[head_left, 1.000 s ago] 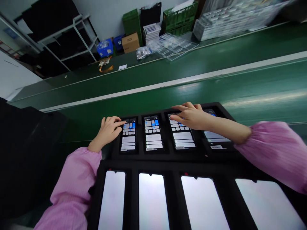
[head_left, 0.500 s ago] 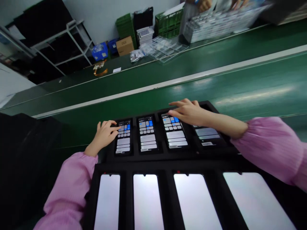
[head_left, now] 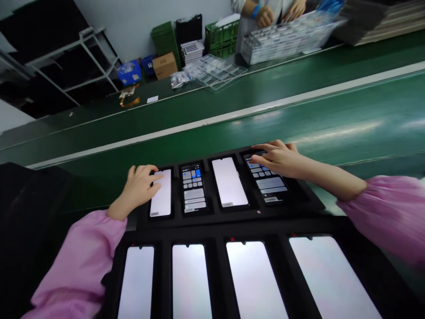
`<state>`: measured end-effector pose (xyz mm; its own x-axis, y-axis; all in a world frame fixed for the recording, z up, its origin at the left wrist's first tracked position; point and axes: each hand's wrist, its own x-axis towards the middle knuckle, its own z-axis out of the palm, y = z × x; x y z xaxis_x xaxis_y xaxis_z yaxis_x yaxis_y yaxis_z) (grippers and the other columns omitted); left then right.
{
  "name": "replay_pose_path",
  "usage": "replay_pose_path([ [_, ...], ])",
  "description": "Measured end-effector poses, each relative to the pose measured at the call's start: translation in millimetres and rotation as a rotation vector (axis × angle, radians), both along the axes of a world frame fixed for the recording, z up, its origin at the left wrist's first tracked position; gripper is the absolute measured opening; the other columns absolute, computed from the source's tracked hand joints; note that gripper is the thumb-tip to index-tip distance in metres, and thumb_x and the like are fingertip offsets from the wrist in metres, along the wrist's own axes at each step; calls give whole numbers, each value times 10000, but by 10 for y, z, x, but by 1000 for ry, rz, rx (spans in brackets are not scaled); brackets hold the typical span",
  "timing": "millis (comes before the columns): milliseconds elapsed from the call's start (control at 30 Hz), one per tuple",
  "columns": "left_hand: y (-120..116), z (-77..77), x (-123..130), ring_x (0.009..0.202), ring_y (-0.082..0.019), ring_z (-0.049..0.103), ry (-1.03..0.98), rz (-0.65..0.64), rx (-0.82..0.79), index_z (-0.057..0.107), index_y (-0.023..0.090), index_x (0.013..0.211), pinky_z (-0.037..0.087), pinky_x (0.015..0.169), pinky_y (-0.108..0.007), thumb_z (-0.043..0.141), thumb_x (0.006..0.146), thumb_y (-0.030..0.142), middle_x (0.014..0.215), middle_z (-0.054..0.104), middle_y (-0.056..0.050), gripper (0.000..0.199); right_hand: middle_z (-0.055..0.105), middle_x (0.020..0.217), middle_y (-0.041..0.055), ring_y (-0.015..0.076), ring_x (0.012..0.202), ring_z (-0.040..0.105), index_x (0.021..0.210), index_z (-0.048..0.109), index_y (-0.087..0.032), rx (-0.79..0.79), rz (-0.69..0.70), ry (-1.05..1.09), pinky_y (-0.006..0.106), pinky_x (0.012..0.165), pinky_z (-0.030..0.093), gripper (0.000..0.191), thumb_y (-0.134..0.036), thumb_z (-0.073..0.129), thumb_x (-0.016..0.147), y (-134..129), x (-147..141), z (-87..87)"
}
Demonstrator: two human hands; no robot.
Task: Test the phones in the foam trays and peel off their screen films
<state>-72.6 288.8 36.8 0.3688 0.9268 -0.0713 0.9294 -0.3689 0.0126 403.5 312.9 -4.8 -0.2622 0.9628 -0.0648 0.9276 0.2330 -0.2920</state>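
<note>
A black foam tray point(head_left: 199, 221) holds a far row of phones. My left hand point(head_left: 137, 188) is at the leftmost phone point(head_left: 161, 199), fingers spread and index finger over its plain white screen. Beside it, the second phone point(head_left: 194, 192) shows a quick-settings panel. White fills the third phone's screen point(head_left: 229, 184). Over the top of the rightmost phone point(head_left: 272, 185), which shows a settings panel, my right hand point(head_left: 279, 158) reaches with fingers extended. Whether either fingertip touches glass I cannot tell. Neither hand holds anything.
Nearer to me, a second black tray point(head_left: 166, 274) holds several phones with white screens, one of them a large phone point(head_left: 332, 274). Beyond runs a green conveyor bench point(head_left: 159, 150). Across it, a person's hands point(head_left: 265, 17) are above stacked clear plastic trays point(head_left: 282, 42).
The leftmost and third phones in the far row have gone from settings panels to white screens. My right hand has moved from the third phone to the rightmost one. My left hand stays at the leftmost.
</note>
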Motion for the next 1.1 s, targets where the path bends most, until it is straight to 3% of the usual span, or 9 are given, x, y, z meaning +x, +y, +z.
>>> replay_pose_path([
  [100,-3,16,313,1376,-306,514,14,-85,-51,743,399,1349,235,1303,-693,467,963,301,1418,629,-52,485,630,1525,14,463,1425,452,1048,864,-413,13,10,21,739,1111,355,718,-781,253,972,7,28,-19],
  [267,36,-24,561,1405,-319,487,49,-115,-92,672,371,1455,201,1292,-756,454,976,272,1481,583,-75,536,662,1481,46,475,1408,471,985,872,-366,35,26,45,734,1093,362,744,-793,263,965,3,23,-68],
  [433,72,-65,569,1422,-343,476,61,-131,-100,721,359,1393,187,1276,-794,464,972,270,1501,574,-80,501,679,1457,50,463,1397,495,950,867,-352,60,36,65,723,1087,381,706,-782,308,985,-35,6,-12],
  [633,80,-104,569,1411,-360,491,49,-137,-94,726,361,1391,180,1274,-799,469,964,292,1482,601,-87,504,688,1429,84,393,1338,576,1194,832,-330,148,-52,124,642,1110,442,725,-675,205,1073,-189,273,167],
  [800,97,-123,538,1409,-371,503,28,-145,-90,732,359,1385,168,1266,-810,455,961,316,1476,612,-95,508,730,1332,91,315,1242,662,1130,853,-293,133,-70,141,508,1147,479,719,-639,225,1086,-263,504,69],
  [967,86,-184,501,1424,-381,499,6,-156,-90,744,340,1370,149,1258,-822,439,947,322,1464,624,-111,522,679,1426,107,303,1345,603,1196,819,-268,95,-115,146,554,1180,453,594,-590,328,1105,-261,529,-109],
  [1100,110,-181,534,1435,-375,506,-18,-130,-90,747,351,1352,142,1270,-807,444,927,325,1467,635,-96,523,628,1495,121,336,1416,536,1240,785,-251,70,-130,172,649,1176,425,517,-591,425,1089,-223,405,-125],
])
